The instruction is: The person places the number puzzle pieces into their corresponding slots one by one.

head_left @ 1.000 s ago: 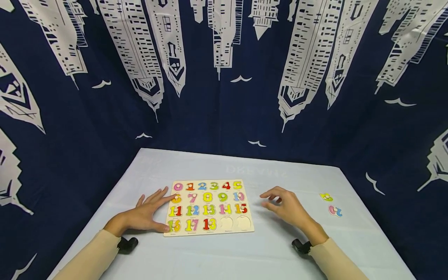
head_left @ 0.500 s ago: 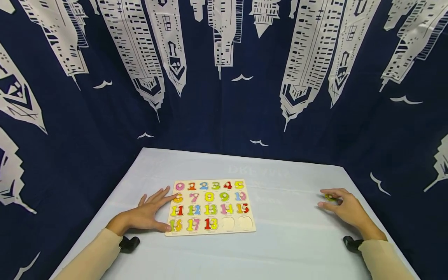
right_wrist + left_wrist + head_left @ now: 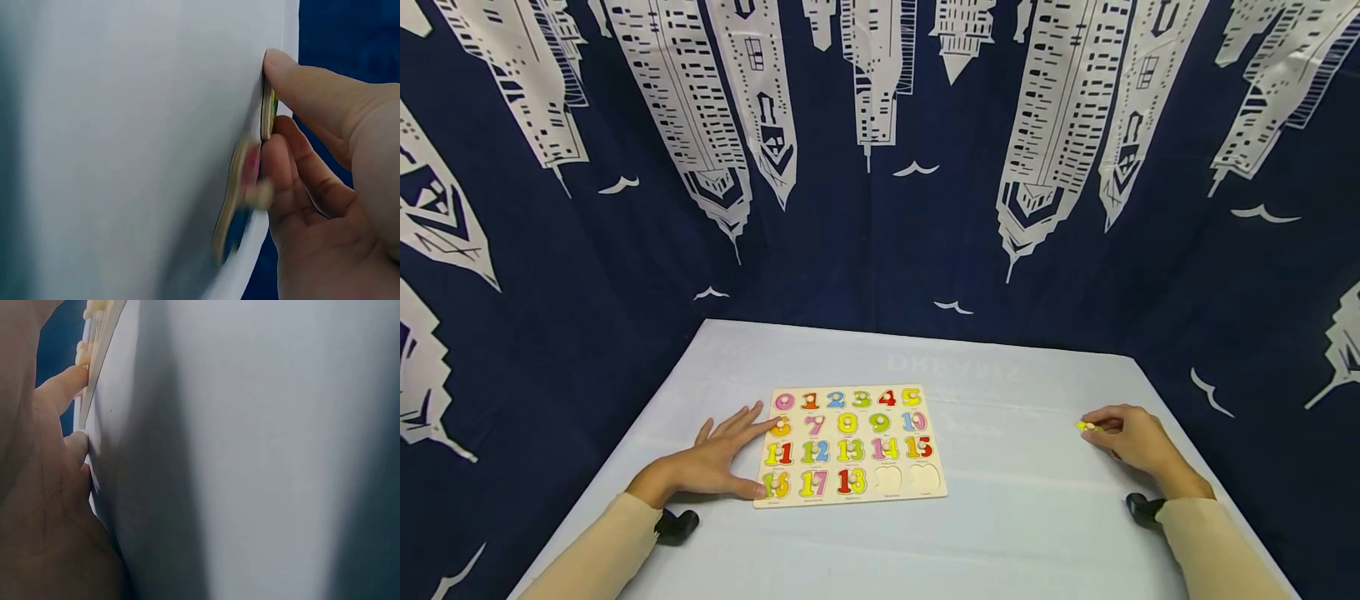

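A wooden number puzzle board [image 3: 899,497] lies on the table, most of its recesses filled with coloured number pieces; two at the bottom right are vacant. My left hand [image 3: 703,462] rests spread at the board's left edge, index fingertip near the 6 and thumb at the lower corner. Off to the right, my right hand [image 3: 1138,446] pinches a yellow-green puzzle piece [image 3: 1084,426] between thumb and fingers. In the right wrist view that piece [image 3: 267,115] appears edge-on, and a blurred pink-and-blue piece [image 3: 234,206] with a knob sits beside the fingers; the hand hides it in the head view.
The white-covered table [image 3: 1007,392] reaches back to a dark blue curtain [image 3: 850,250] printed with white buildings and birds. A dark wrist camera [image 3: 677,527] sits under the left wrist, and another [image 3: 1142,508] under the right.
My right hand has gone from near the board out to the far right and now pinches the yellow-green piece, shifted slightly left. The left hand stays on the board.
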### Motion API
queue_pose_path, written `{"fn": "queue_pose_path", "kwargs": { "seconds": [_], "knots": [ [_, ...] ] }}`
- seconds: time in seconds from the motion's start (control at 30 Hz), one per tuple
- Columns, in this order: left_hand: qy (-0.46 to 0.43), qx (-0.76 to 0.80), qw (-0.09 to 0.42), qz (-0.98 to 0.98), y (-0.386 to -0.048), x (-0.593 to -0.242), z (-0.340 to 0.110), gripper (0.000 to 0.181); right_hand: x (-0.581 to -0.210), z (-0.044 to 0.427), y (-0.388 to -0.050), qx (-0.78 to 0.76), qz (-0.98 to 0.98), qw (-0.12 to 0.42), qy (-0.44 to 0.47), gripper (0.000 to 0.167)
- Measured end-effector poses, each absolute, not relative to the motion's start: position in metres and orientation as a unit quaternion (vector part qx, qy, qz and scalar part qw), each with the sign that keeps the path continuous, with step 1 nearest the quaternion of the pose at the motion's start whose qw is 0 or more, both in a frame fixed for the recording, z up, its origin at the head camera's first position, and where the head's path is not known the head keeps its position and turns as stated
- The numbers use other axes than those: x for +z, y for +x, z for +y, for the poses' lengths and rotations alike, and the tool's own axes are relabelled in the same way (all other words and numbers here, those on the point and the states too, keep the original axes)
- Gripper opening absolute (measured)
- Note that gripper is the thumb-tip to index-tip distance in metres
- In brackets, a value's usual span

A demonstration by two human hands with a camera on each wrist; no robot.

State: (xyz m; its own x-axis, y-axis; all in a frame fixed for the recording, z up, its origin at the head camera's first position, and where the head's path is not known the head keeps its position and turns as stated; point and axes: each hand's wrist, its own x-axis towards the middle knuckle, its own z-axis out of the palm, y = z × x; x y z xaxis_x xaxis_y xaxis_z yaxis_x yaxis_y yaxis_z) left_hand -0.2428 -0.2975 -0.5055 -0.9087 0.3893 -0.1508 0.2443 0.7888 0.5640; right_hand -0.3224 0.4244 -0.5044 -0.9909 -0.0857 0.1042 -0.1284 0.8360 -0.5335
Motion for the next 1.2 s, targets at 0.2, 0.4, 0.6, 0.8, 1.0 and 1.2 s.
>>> {"fn": "queue_pose_path", "kwargs": {
  "seconds": [0.2,0.4,0.6,0.8,1.0,1.2],
  "knots": [
    [0.168,0.275,0.128,0.938,-0.243,-0.507,-0.296,0.121,-0.5,0.399,-0.326,0.258,-0.961,0.039,0.094,0.026],
    [0.166,0.271,0.13,0.939,-0.244,-0.505,-0.293,0.121,-0.502,0.377,-0.324,0.282,-0.95,0.008,0.131,0.015],
    [0.17,0.27,0.13,0.939,-0.244,-0.504,-0.293,0.121,-0.508,0.357,-0.32,0.294,-0.943,0.006,0.157,0.01],
    [0.169,0.269,0.13,0.939,-0.244,-0.504,-0.293,0.121,-0.509,0.34,-0.32,0.29,-0.943,0.032,0.158,0.011],
    [0.168,0.271,0.129,0.939,-0.242,-0.505,-0.295,0.12,-0.51,0.323,-0.317,0.282,-0.942,0.04,0.176,0.006],
    [0.169,0.276,0.128,0.938,-0.241,-0.507,-0.297,0.121,-0.504,0.291,-0.307,0.296,-0.929,0.044,0.217,0.008]
  ]
}}
